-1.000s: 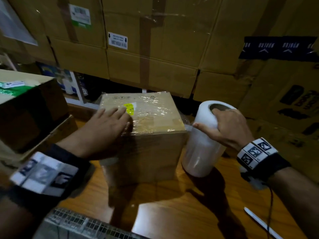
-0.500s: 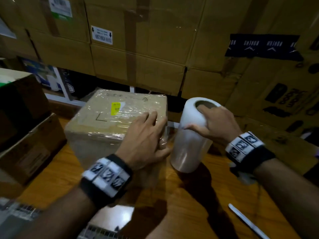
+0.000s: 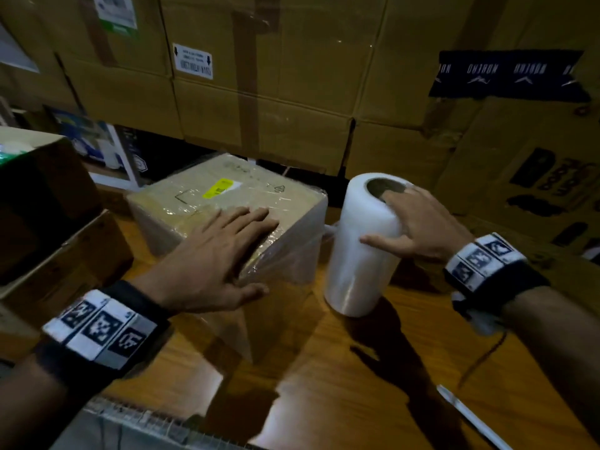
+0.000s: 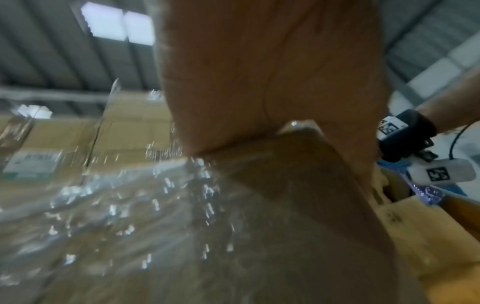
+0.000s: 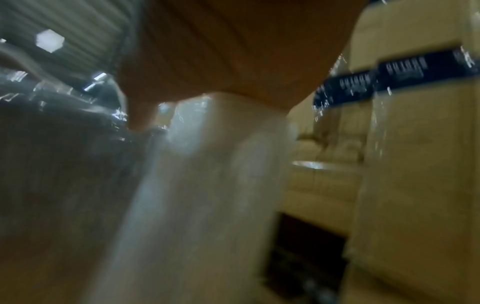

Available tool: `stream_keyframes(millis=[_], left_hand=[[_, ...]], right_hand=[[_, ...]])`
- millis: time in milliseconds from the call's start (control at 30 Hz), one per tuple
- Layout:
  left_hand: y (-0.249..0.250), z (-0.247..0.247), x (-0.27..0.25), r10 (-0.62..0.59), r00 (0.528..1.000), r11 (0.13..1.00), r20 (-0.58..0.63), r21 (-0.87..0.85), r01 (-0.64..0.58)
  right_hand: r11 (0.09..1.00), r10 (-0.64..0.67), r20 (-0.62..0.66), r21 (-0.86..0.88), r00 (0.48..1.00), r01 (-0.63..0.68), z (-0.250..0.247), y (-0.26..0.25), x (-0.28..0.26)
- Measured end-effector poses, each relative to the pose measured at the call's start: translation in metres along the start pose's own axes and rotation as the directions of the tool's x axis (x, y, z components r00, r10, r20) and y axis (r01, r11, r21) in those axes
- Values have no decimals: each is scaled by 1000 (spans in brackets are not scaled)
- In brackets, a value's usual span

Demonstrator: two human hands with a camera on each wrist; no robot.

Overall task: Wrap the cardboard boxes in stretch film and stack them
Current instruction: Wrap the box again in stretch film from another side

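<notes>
wooden surface [image 3: 341, 362], glossy, with a bright glare patch near its front edge. behind it a wall of big cardboard cartons [image 3: 292, 92], taped seams, a white shipping label [image 3: 193, 61], a strip of dark printed tape [image 3: 506, 74] at upper right. more open cartons [image 3: 48, 222] stacked at the left edge. a thin pale strip [image 3: 470, 417] lies on the surface at lower right; can't tell what it is. left wrist view shows a ribbed roof with skylights overhead.

cardboard box [image 3: 227, 196] sits mid-surface, turned corner-on to the camera, already skinned in stretch film, yellow sticker [image 3: 222, 187] on top. film roll [image 3: 363, 245] stands upright just right of the box, a band of film running between them.

left hand [image 3: 220, 254]: fingers straight and spread, palm flat on the box top near its front corner, pressing the film. right hand [image 3: 418, 225]: fingers hooked into the roll's open core, thumb against its side, gripping it. both wrist views heavily blurred.
</notes>
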State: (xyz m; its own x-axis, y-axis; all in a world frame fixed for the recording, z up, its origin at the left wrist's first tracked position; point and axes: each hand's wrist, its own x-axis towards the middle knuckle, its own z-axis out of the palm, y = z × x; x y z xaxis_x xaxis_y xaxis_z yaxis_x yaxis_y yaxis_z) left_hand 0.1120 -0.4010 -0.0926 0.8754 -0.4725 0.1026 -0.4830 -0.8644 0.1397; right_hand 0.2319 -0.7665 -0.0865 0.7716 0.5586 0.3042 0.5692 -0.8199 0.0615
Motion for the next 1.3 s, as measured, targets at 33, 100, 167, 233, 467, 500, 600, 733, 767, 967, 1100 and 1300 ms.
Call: stream_keyframes(millis=[33,100,167,233,467,500,600,733,767,967,1100,1300], left_hand=[[-2,0,-2,-8,1000,1000,4,-10,8],[-9,-3,-9,7,1000,994,-2,-108,-7],[-23,-10,-19,52,998,972,26,-231,-45],[-39,-19,-28,103,990,952,93,-299,-71],[-49,-31,-17,-13,999,996,45,-86,17],[-28,-33,-11,-27,999,999,-18,-24,27],[49,-17,26,-92,989,976,-112,187,112],[90,16,83,-320,943,913,-91,238,332],[93,17,86,-349,931,894,-106,261,364],[84,19,67,-176,966,953,-188,212,215],[59,19,34,-137,955,986,-265,53,156],[52,13,22,-205,955,974,-215,48,220]], right_hand=[[999,-42,9,6,999,42,0,4,-4],[999,-40,-5,-28,999,39,2,9,-8],[998,29,-36,-58,999,-31,4,6,-4],[994,64,-84,-80,994,-70,6,0,6],[994,94,-133,-43,987,-101,14,-24,14],[993,102,-137,-38,985,-109,14,-26,14],[996,92,-147,20,985,-90,12,-27,13],[987,13,-12,159,1000,-10,7,-10,4],[984,-9,34,177,999,3,5,-5,2],[995,103,10,7,995,-103,-5,-16,11],[994,103,-69,-24,992,-105,3,-25,14],[988,60,-48,-138,997,-66,5,-9,5]])
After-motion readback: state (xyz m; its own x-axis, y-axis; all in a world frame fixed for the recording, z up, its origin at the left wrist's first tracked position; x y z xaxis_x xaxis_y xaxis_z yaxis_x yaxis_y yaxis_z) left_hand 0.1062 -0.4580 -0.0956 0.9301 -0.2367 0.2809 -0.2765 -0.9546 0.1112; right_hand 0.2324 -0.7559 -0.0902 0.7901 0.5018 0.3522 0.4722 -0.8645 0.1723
